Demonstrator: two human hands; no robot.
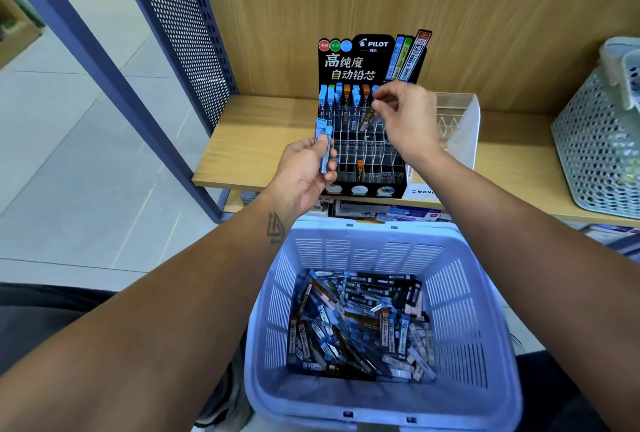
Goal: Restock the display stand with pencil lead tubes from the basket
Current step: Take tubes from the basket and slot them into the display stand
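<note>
— Where are the hands?

— Both are up at the display stand [362, 113], which sits on the wooden shelf [263, 154] in the upper middle of the frame. The left hand [304, 175] is at the stand's left edge, fingers curled round a few blue-capped lead tubes [322, 147] held upright.

— And the right?

— The right hand [407, 116] is over the stand's upper right part, thumb and fingertips pinching the top of one dark tube [366, 120], which hangs tilted above the clear compartments.

— What's already in the stand?

— A back row of tubes [346, 99] with blue and orange caps, plus a single orange-capped tube [360, 168] near the front. Most of the grid cells look bare.

— The basket?

— The pale blue basket [460, 310] fills the lower middle of the frame, below the shelf edge, with a loose heap of tubes [360, 324] on its bottom. A perforated grey bin [595, 154] stands on the shelf at the right edge, and a clear plastic box [460, 120] sits just right of the stand.
</note>
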